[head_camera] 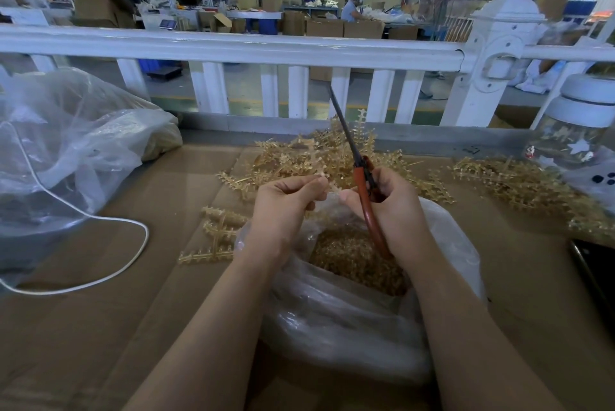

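Trimming seems underway: the left hand (286, 207) pinches a small amber sprue piece (332, 190) above the open bag (349, 317), while the right hand (397, 207) grips the scissors (361, 174), blades raised and together, which next probably need opening and lowering onto it.

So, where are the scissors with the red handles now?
In the head view, at centre: the right hand grips the scissors above the open plastic bag, blades pointing up toward the white railing.

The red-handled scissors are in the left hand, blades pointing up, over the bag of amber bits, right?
Not quite. The head view shows the red-handled scissors in the right hand, not the left hand; blades pointing up, over the bag of amber bits.
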Demonstrator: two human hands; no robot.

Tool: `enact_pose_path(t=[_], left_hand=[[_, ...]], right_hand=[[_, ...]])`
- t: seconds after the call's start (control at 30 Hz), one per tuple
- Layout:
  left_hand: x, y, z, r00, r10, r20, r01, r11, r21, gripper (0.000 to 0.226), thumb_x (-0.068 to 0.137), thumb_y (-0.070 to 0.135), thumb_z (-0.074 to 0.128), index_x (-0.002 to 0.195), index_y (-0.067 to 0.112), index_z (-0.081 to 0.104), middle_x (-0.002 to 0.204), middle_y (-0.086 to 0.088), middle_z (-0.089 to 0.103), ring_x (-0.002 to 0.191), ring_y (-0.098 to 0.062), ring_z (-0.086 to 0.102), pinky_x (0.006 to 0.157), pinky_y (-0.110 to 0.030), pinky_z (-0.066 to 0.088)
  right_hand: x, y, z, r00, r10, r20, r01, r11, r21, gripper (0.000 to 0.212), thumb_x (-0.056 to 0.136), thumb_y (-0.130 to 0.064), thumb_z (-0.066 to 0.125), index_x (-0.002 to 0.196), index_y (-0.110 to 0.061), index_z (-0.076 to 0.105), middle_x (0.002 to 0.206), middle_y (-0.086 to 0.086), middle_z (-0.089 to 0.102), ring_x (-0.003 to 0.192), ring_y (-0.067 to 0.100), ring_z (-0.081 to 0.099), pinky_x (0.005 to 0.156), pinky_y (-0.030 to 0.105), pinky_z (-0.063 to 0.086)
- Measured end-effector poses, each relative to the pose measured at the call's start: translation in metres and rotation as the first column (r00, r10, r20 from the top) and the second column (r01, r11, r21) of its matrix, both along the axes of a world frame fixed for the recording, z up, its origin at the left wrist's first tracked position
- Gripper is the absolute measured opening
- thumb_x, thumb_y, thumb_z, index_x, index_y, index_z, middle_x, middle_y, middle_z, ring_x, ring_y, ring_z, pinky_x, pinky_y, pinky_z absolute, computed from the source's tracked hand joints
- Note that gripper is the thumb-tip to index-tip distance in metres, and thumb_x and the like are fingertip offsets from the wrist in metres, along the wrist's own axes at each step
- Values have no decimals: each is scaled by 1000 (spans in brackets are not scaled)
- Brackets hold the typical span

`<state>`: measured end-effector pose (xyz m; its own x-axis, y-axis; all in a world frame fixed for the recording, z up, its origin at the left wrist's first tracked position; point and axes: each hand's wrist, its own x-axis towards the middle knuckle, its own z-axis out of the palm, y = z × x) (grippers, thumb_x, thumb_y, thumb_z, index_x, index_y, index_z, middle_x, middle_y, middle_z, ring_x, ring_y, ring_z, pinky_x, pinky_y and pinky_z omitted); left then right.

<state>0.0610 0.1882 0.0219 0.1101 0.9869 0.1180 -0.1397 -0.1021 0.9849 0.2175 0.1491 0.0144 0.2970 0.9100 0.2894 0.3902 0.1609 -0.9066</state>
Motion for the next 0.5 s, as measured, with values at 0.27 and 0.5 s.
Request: enact_pose_path(t=[0.27, 0.5], left_hand=[[2, -5, 0, 969, 113, -221, -71, 979, 189, 16, 85, 25, 76, 69, 21, 74, 61, 4, 69, 58, -2, 59, 56, -20, 47], [-8, 3, 0, 909, 121, -399, 12, 949, 315, 43, 83, 48, 64, 123, 33, 58, 131, 8, 56, 126, -11, 49, 111, -47, 37]], right_hand=[[-9, -4, 7, 996, 36, -80, -36, 999, -7, 26, 83, -17, 82, 97, -21, 61, 98, 14, 72, 90, 32, 70, 86, 55, 56], [-7, -7, 9, 992, 68, -108, -68, 998, 2, 25, 84, -14, 81, 95, -24, 61, 93, 6, 73, 88, 26, 71, 89, 52, 57]])
